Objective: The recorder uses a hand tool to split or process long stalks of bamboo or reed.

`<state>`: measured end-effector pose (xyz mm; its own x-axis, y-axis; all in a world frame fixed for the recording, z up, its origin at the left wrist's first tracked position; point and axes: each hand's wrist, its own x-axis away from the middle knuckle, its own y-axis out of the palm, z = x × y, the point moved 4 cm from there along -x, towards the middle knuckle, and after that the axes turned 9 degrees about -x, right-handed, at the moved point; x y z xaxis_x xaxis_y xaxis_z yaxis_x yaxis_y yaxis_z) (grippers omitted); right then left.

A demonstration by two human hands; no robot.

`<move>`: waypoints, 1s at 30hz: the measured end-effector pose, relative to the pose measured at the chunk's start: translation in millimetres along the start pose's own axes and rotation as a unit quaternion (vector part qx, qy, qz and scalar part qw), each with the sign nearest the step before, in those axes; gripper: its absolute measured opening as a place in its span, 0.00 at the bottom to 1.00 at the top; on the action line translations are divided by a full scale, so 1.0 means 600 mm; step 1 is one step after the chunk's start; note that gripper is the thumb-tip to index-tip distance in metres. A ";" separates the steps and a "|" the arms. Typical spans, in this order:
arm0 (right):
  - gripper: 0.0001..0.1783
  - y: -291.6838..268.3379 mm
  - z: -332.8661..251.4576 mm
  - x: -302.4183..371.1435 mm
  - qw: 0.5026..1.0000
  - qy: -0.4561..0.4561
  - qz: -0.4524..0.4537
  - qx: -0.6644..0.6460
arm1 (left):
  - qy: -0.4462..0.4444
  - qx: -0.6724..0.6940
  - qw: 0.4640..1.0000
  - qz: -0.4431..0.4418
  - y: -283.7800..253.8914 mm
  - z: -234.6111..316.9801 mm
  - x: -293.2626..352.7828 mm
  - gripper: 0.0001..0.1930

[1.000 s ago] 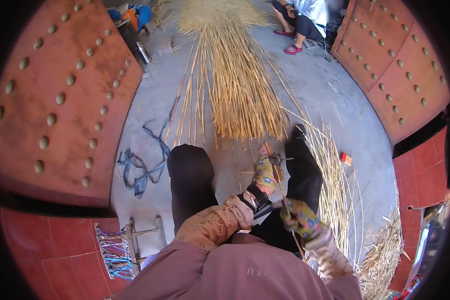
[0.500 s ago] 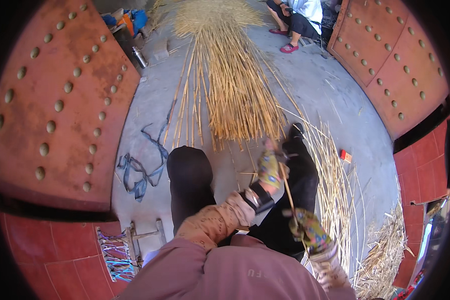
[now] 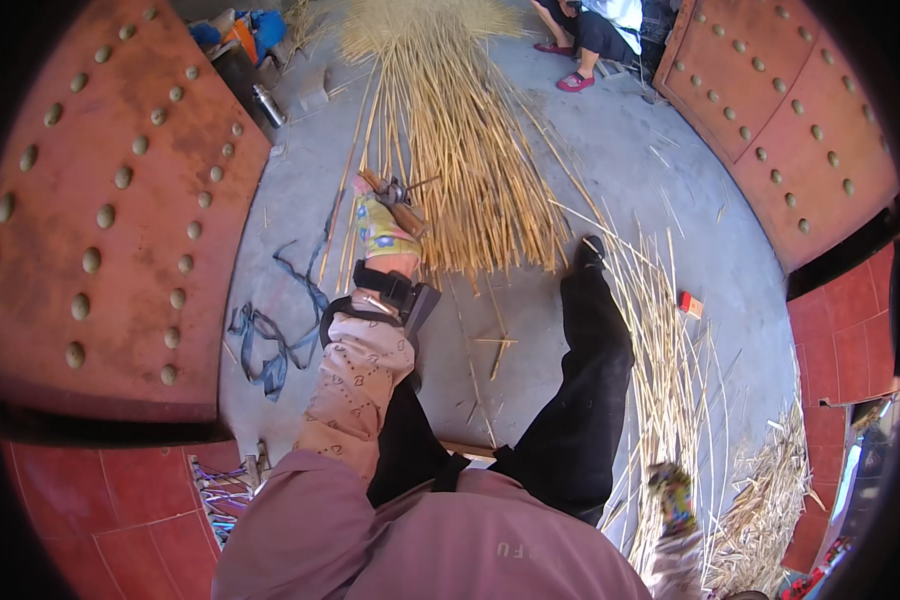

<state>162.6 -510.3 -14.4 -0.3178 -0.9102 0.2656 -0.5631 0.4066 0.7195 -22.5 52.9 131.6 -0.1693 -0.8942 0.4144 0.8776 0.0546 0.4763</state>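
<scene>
My left hand (image 3: 385, 225), in a flowered glove, is closed round a small brown wooden tool with a dark metal part (image 3: 402, 198). It is over the left side of a large fan of golden stalks (image 3: 475, 170) on the floor. My right hand (image 3: 673, 497), also gloved, is low on the right above a long heap of thin pale stalks (image 3: 660, 350). Motion smears its fingers, so whether it grips a stalk cannot be made out.
A dark strap (image 3: 265, 350) lies on the left floor; a metal flask (image 3: 268, 105) stands beyond it. A small red box (image 3: 690, 305) and a straw pile (image 3: 765, 510) are at right. Studded orange doors (image 3: 110, 220) flank both sides. Another person (image 3: 600, 35) sits far right.
My left hand has swung forward and left, from between my knees to the fan of stalks. My right hand has dropped back and right. The stalk between them is no longer there.
</scene>
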 end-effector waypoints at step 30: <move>0.14 -0.068 0.306 -1.020 0.306 0.117 -0.016 0.945 | -0.282 -0.007 0.958 -0.043 -0.054 0.018 0.008 0.26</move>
<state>239.9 44.5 -324.4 -0.3494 -0.8073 0.4755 -0.0694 -0.4838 -0.8724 -56.7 51.9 126.6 -0.4540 -0.5124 0.7290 0.8547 -0.0193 0.5187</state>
